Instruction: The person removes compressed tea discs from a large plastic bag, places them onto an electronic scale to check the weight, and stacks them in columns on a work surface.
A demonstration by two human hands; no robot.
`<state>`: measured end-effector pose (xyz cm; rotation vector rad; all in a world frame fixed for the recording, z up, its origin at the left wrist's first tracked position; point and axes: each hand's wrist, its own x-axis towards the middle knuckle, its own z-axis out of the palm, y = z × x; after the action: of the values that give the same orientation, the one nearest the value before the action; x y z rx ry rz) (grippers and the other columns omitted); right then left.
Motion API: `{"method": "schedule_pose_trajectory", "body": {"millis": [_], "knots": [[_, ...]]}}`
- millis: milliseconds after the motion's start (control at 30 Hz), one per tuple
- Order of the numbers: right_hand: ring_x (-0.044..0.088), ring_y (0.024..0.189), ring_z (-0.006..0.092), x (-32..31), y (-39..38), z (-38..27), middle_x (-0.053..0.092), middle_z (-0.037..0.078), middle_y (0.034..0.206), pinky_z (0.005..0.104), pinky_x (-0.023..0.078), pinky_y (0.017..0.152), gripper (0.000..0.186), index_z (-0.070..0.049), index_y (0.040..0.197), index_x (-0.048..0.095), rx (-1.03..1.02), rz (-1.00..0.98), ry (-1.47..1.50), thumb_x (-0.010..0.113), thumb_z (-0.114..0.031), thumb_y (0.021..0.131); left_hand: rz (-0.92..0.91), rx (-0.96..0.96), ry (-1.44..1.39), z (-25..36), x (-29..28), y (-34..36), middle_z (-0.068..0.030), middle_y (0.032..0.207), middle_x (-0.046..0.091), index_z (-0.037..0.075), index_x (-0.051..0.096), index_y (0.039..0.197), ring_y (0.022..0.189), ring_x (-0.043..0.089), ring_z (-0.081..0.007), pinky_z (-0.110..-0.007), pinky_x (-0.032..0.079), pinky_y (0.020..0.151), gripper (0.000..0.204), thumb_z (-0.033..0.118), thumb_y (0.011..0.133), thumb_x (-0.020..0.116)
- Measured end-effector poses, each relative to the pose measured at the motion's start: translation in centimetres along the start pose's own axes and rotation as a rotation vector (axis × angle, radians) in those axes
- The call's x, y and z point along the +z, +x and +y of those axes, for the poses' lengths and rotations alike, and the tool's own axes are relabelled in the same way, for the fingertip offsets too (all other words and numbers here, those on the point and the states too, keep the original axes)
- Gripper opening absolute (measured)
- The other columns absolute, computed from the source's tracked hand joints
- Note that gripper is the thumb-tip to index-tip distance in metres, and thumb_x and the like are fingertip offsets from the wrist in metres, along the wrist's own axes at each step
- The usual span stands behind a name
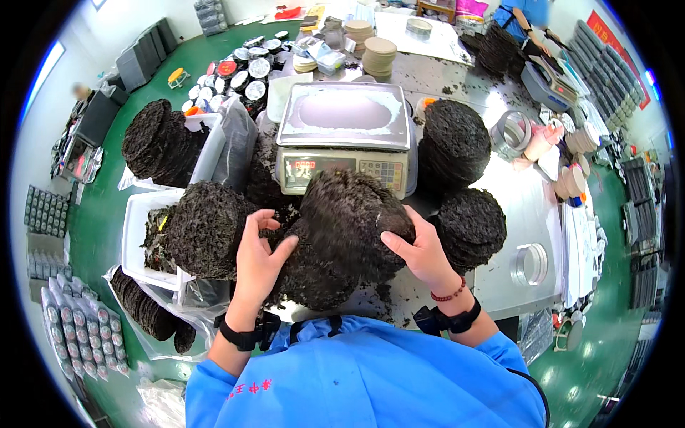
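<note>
A rough dark disc (349, 221) that looks like dried seaweed, blurred by motion, is tilted in front of the weighing scale (342, 128). My right hand (426, 253) grips its right edge, thumb on top and fingers underneath. My left hand (258, 253) is open beside it, thumb and fingers apart, between the disc and a stack of seaweed discs (207, 228) on the left. More dark seaweed (314, 274) lies on the table below the held disc. The scale's silver pan carries nothing, and its display is lit.
Two seaweed stacks (457, 143) (469, 228) stand right of the scale. White bins (135, 228) and plastic bags (239, 143) line the left. Metal rings (529, 264) lie on the right of the metal table. Round tan boards (378, 57) are piled behind the scale. Another person's arm (529, 28) shows far right.
</note>
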<state>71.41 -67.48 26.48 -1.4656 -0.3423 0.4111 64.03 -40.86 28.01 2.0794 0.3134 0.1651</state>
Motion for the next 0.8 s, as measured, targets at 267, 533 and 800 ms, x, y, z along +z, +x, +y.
{"method": "schedule_pose_trajectory", "body": {"millis": [267,533,800], "knots": [[0.065,0.095,0.0141,5.0,1.0,-1.4,0.069,0.015,0.107,0.0297,0.05,0.085,0.046,0.003,0.132,0.05,-0.263,0.11,-0.278,0.065,-0.007,0.089,0.121,0.437,0.145,6.2,3.8,0.9,-0.0083,0.09,0.067,0.006,0.066,0.096,0.074,0.068,-0.0239,-0.031,0.055,0.062,0.018,0.005,0.079,0.072],[0.069,0.085,0.0283,6.5,2.4,-0.8,0.068,0.022,0.103,0.031,0.052,0.077,0.05,0.004,0.135,0.048,-0.382,0.122,-0.477,0.064,-0.004,0.088,0.142,0.48,0.275,6.0,3.0,2.4,-0.0086,0.081,0.066,0.006,0.067,0.088,0.069,0.066,-0.0279,-0.034,0.052,0.059,0.012,0.005,0.076,0.073],[0.065,0.08,0.0175,7.5,3.9,-0.8,0.069,0.018,0.102,0.0287,0.051,0.078,0.046,0.004,0.132,0.05,-0.279,0.083,-0.445,0.063,-0.004,0.088,0.026,0.386,0.051,4.4,1.0,4.8,-0.0067,0.073,0.066,0.002,0.067,0.084,0.057,0.057,-0.0133,-0.026,0.046,0.055,0.006,0.0,0.078,0.069]]}}
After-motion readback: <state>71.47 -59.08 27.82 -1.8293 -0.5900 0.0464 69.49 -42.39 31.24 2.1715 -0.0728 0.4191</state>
